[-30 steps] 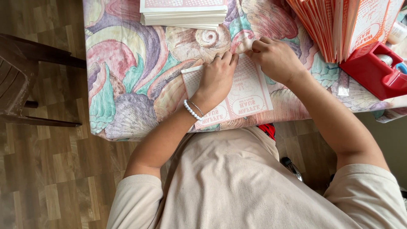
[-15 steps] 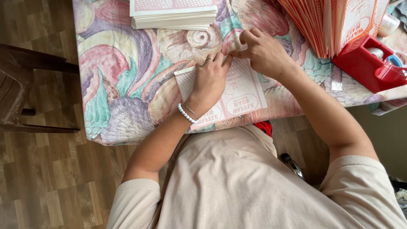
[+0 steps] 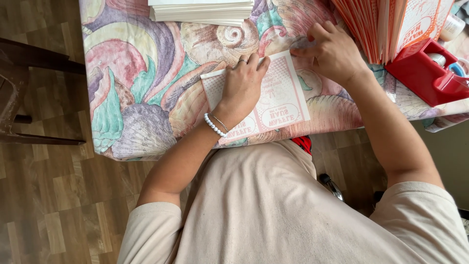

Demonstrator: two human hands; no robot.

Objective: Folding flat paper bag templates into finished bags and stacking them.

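The left hand [image 3: 243, 85] is lying open, palm flat on the pink-printed white paper sheet [image 3: 278, 98]. At two o'clock, the right hand [image 3: 332, 51] is pinching the sheet's top corner with curled fingers.

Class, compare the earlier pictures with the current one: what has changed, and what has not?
Little changed. The right hand kept working the far corner of the printed sheet, fingers shifting slightly. The left hand stayed pressed flat on it. The white stack and red tape dispenser stayed put.

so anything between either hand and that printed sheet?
Nothing visible. The left hand lies flat on the printed sheet, and the right hand touches its far corner on the tablecloth.
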